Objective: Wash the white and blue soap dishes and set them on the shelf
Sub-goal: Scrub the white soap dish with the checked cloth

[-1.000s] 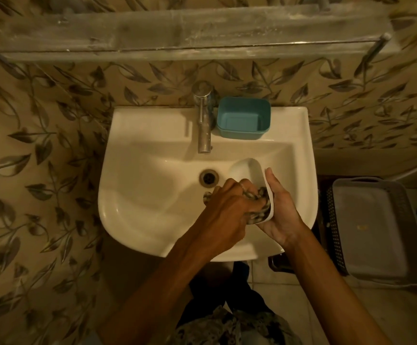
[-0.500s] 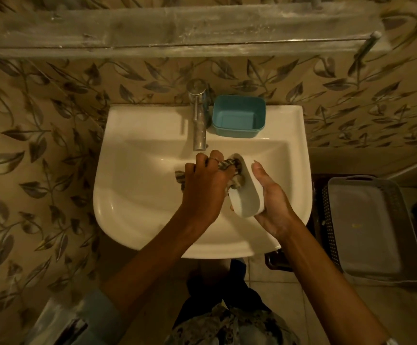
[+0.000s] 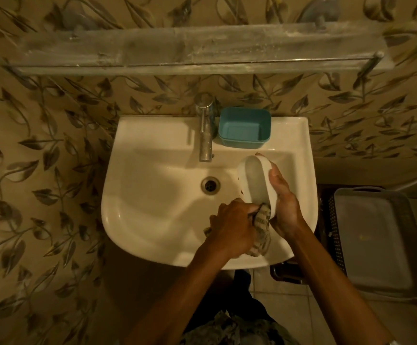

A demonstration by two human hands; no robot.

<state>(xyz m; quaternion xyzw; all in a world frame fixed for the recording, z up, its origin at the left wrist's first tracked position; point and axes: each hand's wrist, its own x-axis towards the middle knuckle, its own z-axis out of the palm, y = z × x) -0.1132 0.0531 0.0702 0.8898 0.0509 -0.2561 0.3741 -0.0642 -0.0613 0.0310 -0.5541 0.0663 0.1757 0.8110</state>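
White soap dish (image 3: 256, 180): on edge, 3 o'clock of the drain (image 3: 210, 185), gripped by my right hand (image 3: 286, 205). Cloth (image 3: 262, 227): bunched in my left hand (image 3: 230, 232), touching the dish's near end. Blue soap dish (image 3: 243, 128): 3 o'clock of tap (image 3: 205, 135).

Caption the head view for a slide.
Right hand holds white soap dish over sink; left hand presses cloth against it.
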